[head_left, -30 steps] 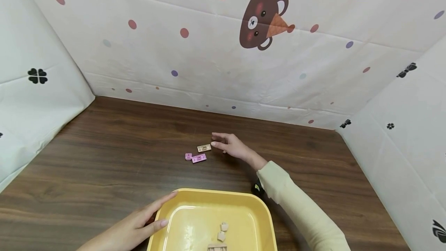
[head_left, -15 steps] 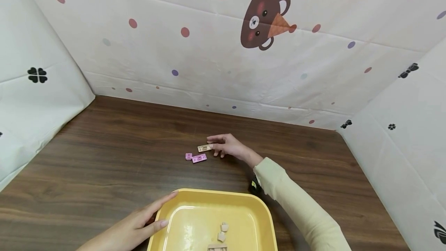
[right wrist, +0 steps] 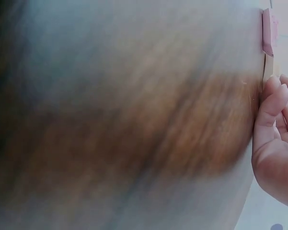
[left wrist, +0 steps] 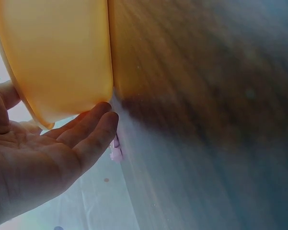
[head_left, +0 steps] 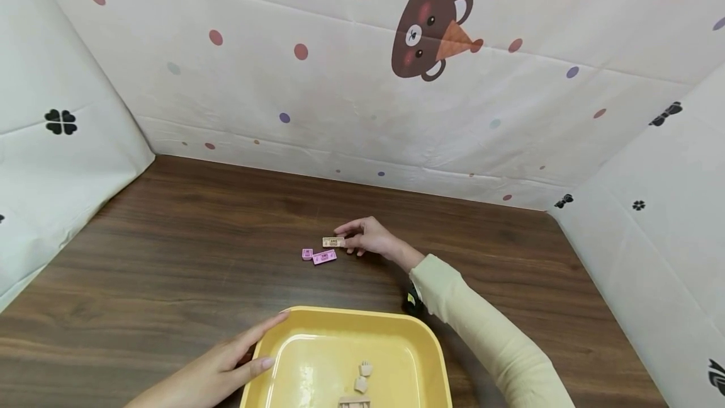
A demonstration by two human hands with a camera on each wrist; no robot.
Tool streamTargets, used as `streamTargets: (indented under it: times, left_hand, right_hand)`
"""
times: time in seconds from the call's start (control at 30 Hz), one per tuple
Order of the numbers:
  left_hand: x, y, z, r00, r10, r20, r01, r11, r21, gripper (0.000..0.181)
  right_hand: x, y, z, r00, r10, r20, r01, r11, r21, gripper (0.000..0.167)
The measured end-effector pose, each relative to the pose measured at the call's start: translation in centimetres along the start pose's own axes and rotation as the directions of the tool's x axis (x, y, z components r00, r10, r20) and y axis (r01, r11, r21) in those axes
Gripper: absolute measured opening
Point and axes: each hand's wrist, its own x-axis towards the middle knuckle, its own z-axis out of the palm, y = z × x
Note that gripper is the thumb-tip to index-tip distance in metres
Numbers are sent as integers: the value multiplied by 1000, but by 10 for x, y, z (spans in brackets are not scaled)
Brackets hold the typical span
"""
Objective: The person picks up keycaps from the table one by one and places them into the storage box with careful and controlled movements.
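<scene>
A yellow tray [head_left: 362, 317] stands at the near edge of the head view. My left hand [head_left: 218, 367] grips its left rim, thumb over the inner side and fingers along the outer wall; the left wrist view shows those fingers [left wrist: 88, 129] against the wall. On the table, my right hand [head_left: 374, 238] pinches the right end of a beige block printed like a banknote [head_left: 331, 242]. A pink banknote-like block [head_left: 325, 257] and a smaller pink block [head_left: 307, 254] lie just nearer and to the left. The fingertips partly hide the beige block.
Inside the tray lie two small beige pieces [head_left: 360, 385] and a slotted beige piece [head_left: 354, 402], cut off by the frame. A black object [head_left: 412, 301] sits beside the right sleeve. White printed cloth walls [head_left: 340, 99] border the brown wooden table [head_left: 170, 257].
My right hand has moved slightly left onto the beige block's end, its fingers drawing in. The block has turned a little and shifted slightly. My left hand stays on the tray.
</scene>
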Motion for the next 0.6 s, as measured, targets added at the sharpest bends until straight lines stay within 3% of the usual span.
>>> streamTargets:
  times: [0.4,0.6]
  left_hand:
    - [-1,2,1,999,-34,-34,37,995,97,54]
    - [-1,2,1,998,-45,-37,48,993,107,54]
  right_hand:
    - [0,-1,4,999,13,-46,-14,1000,-16,20]
    - [0,-1,5,996,36,-79,-36,999,-6,18]
